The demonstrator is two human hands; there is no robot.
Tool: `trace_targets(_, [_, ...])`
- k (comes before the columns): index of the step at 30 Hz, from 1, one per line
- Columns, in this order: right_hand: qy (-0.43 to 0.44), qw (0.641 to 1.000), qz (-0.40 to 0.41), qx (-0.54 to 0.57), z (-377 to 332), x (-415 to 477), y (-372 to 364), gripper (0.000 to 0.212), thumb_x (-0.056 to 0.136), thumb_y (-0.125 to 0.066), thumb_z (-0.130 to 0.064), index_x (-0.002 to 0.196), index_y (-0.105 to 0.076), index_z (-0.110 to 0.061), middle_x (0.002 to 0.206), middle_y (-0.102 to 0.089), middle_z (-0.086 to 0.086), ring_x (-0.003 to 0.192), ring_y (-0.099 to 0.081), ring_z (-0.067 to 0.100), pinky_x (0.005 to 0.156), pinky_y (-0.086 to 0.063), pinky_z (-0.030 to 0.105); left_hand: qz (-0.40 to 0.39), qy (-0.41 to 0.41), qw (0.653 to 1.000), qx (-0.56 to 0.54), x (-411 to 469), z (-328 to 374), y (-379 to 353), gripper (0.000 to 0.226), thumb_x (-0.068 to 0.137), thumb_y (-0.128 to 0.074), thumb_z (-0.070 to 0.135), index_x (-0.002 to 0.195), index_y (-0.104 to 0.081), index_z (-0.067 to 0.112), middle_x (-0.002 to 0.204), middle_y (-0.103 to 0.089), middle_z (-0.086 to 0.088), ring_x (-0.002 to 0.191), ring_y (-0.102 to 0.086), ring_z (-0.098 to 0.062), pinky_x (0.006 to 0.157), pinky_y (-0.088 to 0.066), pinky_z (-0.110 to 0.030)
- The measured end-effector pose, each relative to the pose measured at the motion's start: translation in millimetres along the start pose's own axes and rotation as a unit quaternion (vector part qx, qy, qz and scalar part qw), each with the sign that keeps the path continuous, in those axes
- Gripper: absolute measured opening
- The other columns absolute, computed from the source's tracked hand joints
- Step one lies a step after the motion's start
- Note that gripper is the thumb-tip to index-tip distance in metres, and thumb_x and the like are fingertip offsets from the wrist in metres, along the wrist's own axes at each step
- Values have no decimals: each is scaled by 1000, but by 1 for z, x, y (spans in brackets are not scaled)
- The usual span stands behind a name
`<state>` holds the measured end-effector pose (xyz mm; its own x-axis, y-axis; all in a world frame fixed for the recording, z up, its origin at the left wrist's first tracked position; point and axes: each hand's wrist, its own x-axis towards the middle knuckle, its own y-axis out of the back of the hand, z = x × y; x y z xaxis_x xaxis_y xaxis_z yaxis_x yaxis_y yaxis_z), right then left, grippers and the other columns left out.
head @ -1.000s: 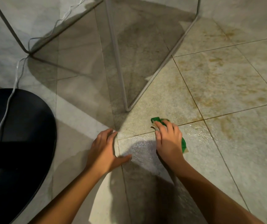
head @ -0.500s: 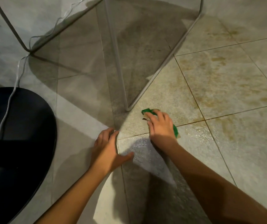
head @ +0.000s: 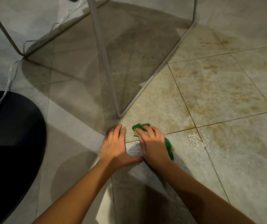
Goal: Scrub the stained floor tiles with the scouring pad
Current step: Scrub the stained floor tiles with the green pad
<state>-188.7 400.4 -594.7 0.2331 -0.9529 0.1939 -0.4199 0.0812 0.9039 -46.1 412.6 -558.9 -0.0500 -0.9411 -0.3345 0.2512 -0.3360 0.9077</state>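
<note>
Sliding left, the right hand [head: 153, 143] has dragged the green scouring pad [head: 169, 147] beside the left hand [head: 115, 146], gripping it tight at six o'clock of the white metal frame leg [head: 111, 88], while the flat, relaxed left palm braces for pressure, brown-stained beige floor tiles [head: 218, 88] waiting at two o'clock.

The left forearm [head: 74, 193] and right forearm [head: 200, 189] are extended from the bottom edge toward the lower middle of the frame. The left hand [head: 115, 147] is laid flat, palm down, fingers straight, thumb spread toward the right hand [head: 153, 145], whose bent fingers are pressed over a green scouring pad [head: 169, 147].
</note>
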Motion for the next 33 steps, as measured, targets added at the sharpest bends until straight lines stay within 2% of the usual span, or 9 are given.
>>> trace_targets(2, [15, 1000, 5, 3, -1, 18, -9, 32, 79, -59, -11, 111, -64, -11, 108, -63, 11, 100, -49, 28, 85, -41, 41, 14, 2, 1000, 28, 5, 3, 0, 137, 40, -35, 92, 150, -9, 15, 157, -8, 0, 142, -11, -19, 114, -17, -35])
trace_targets(4, [8, 1000, -9, 16, 0, 37, -12, 35, 85, -42, -20, 110, -64, -11, 108, -63, 11, 100, -48, 28, 84, -43, 41, 6, 3, 999, 42, 6, 5, -1, 133, 48, -46, 90, 150, -7, 13, 157, -6, -2, 143, -9, -21, 115, -16, -35])
trace_targets(6, [-17, 999, -30, 22, 5, 54, -11, 39, 86, -37, -23, 111, -64, -11, 110, -62, 12, 100, -54, 33, 83, -45, 44, -10, 5, 999, 49, 6, 6, 0, 129, 56, -56, 84, 150, -4, 13, 158, -2, -2, 144, -6, -22, 115, -13, -36])
trace_targets(12, [-96, 995, 23, 22, 24, 36, 0, 35, 88, -44, -18, 118, -60, -8, 119, -58, 15, 108, -49, 37, 90, -38, 49, -35, 4, 997, 62, 4, 5, 6, 126, 59, -57, 82, 150, -1, 15, 158, 1, 0, 144, -5, -22, 115, -14, -39])
trace_targets(16, [-140, 990, 26, 17, 14, 5, 3, 39, 81, -58, -3, 120, -59, -9, 119, -59, 14, 108, -50, 38, 91, -38, 52, -28, 12, 999, 44, 2, 4, 3, 125, 60, -56, 83, 150, 0, 17, 158, 3, 1, 145, -2, -21, 116, -11, -38])
trace_targets(22, [-90, 996, -15, -26, 20, 7, 7, 42, 89, -32, -24, 117, -61, -10, 115, -61, 15, 102, -53, 36, 85, -44, 49, -41, 14, 998, 55, 3, 9, 8, 124, 62, -57, 81, 150, 0, 17, 159, 3, 1, 145, -3, -22, 116, -13, -39])
trace_targets(27, [-54, 997, -55, -20, 38, 18, 13, 37, 91, -39, -23, 121, -57, -10, 122, -56, 15, 108, -48, 37, 88, -40, 49, -65, 21, 996, 62, 5, 10, 11, 126, 61, -59, 80, 150, 2, 15, 158, 3, -1, 144, -3, -23, 116, -13, -40])
trace_targets(31, [-87, 994, -64, -12, 50, 3, 27, 40, 94, -35, -25, 128, -52, -12, 131, -49, 12, 118, -39, 32, 97, -29, 46, -62, 25, 996, 51, 4, 14, 12, 125, 62, -62, 77, 150, 1, 14, 158, 2, -2, 144, -5, -24, 116, -13, -40])
trace_targets(33, [-109, 992, -63, -9, 53, -11, 33, 35, 96, -43, -19, 129, -51, -12, 131, -49, 13, 120, -39, 32, 99, -29, 47, -56, 26, 998, 33, 4, 17, 11, 123, 64, -65, 71, 150, 1, 13, 158, 0, -4, 143, -5, -25, 117, -13, -39])
